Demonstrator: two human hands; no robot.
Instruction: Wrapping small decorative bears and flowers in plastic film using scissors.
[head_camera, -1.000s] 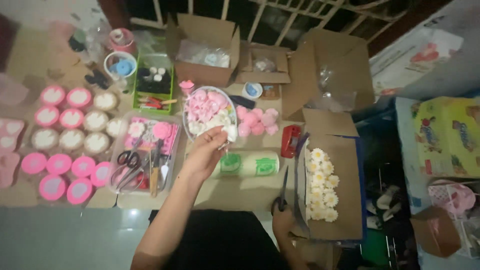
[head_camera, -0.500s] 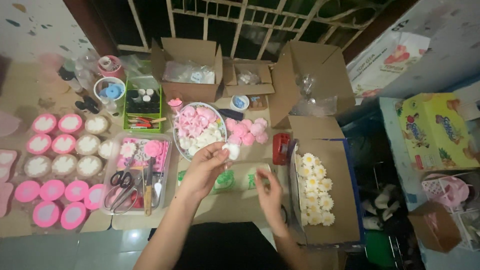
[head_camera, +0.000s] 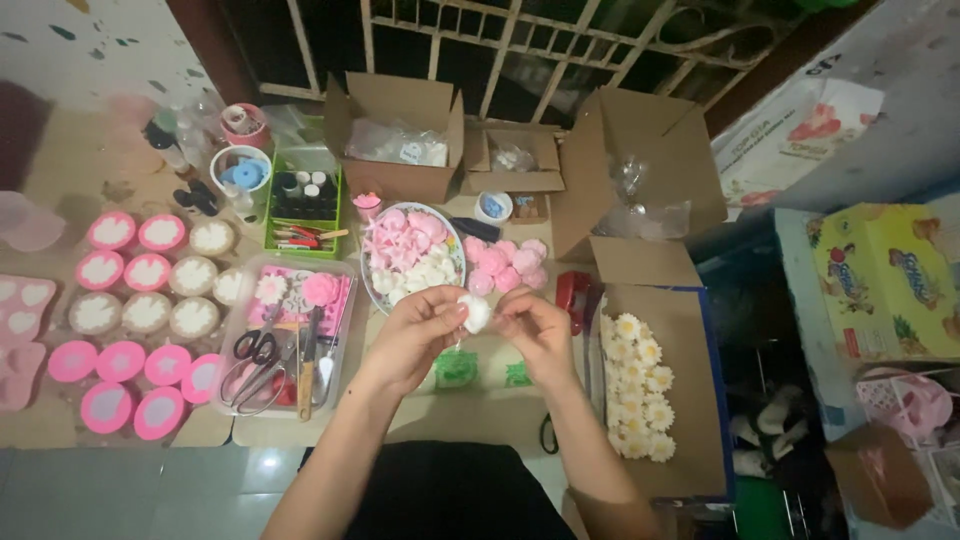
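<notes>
two bare hands meet at mid-frame over a tan work surface (head_camera: 500, 400), both forearms rising from the lower edge and converging. left hand (head_camera: 418, 335): wrist bent slightly, palm turned toward the right, thumb and forefinger closed in a pinch on a small white flower-shaped piece (head_camera: 476, 314). right hand (head_camera: 540, 332): fingers curled inward, fingertips pressed against the same white piece from the opposite side, so that it is held between the two hands, clear of the surface. the piece sits just below the rim of a round plate (head_camera: 372, 288) heaped with pink and white flower shapes. beside the plate, to the right, lies a cluster of pink rounded pieces (head_camera: 505, 264). at the right hand's side, an open cardboard box (head_camera: 690, 400) holds rows of white daisy-like flowers (head_camera: 638, 390). a red object (head_camera: 572, 297), too blurred to identify, lies between the pink pieces and that box. left of the left forearm, a clear tray (head_camera: 240, 330) contains scissors (head_camera: 258, 358) and other tools. further left, round pink and cream moulds (head_camera: 130, 300) stand in rows. a green crate (head_camera: 300, 215) of small bottles and further open cartons (head_camera: 395, 120) stand along the far edge.
</notes>
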